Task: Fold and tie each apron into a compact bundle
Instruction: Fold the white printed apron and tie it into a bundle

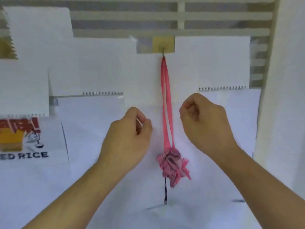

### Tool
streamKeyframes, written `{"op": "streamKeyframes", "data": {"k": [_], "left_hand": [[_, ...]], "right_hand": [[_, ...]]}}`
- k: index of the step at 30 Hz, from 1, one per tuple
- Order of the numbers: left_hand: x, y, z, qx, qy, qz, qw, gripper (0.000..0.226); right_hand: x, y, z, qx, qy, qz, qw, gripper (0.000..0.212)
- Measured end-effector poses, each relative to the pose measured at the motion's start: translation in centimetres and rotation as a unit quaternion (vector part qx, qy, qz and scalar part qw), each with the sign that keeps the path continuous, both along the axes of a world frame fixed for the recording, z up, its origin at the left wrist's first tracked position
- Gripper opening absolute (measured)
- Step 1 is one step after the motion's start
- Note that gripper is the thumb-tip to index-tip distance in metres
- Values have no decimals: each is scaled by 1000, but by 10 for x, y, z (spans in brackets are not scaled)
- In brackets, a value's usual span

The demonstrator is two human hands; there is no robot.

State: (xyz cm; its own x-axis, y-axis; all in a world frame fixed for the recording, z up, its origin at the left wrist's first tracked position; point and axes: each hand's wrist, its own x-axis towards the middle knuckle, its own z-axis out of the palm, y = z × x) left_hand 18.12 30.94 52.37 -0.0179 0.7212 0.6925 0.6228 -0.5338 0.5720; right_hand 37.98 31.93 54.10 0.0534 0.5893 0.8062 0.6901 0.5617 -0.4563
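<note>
A pink apron bundle (172, 164) hangs against a white wall (280, 80) by its pink strap (166, 100), a long loop caught on a small hook (163, 52) set in a tan pad (163, 44). The bundle dangles free below the two raised hands, touching nothing but perhaps the white sheets (99, 113) pinned behind it.

The left hand (130, 134) is just to the left of the strap and the right hand (204, 119) just to its right. Both have their fingers curled in with nothing visibly held; neither touches the strap or the bundle.

The bundle looks light and soft, a crumpled knot of thin cloth with loose ends sticking out at its lower right. It would likely give under the fingers and swing at a light touch. The strap is a thin flat ribbon, limp and easy to pinch; taking it near the hook, or cupping the bundle from below, seems the surest hold.

There is open room on either side of the strap and below the bundle. To the right the wall juts forward, closing that side; to the left hang more white sheets and a printed bag (29, 139), well apart from the bundle.
</note>
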Motion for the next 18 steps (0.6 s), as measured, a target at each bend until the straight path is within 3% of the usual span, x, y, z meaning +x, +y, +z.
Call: {"op": "streamKeyframes", "data": {"k": [4, 6, 8, 11, 13, 16, 18], "left_hand": [[-34, -52, -146, -146, -23, -56, 987, 15], [-54, -81, -233, -255, -33, -46, 965, 13], [-71, -112, -311, -341, -66, -32, 937, 15], [-89, -159, -390, -426, -107, 1, 899, 24], [-103, -182, -430, -466, -128, 21, 875, 29], [-123, -204, -471, -505, -136, 55, 851, 23], [-134, -213, -488, -519, -138, 72, 841, 25]], "right_hand": [[12, -48, -136, -141, 76, 33, 986, 15], [7, -77, -235, -290, 100, 7, 952, 17], [0, -108, -329, -425, 98, -20, 900, 16], [-18, -160, -441, -607, 73, -5, 791, 17], [-32, -188, -493, -666, 22, 14, 745, 17], [-47, -211, -547, -707, -127, 42, 695, 71], [-50, -215, -572, -671, -266, -1, 692, 90]]}}
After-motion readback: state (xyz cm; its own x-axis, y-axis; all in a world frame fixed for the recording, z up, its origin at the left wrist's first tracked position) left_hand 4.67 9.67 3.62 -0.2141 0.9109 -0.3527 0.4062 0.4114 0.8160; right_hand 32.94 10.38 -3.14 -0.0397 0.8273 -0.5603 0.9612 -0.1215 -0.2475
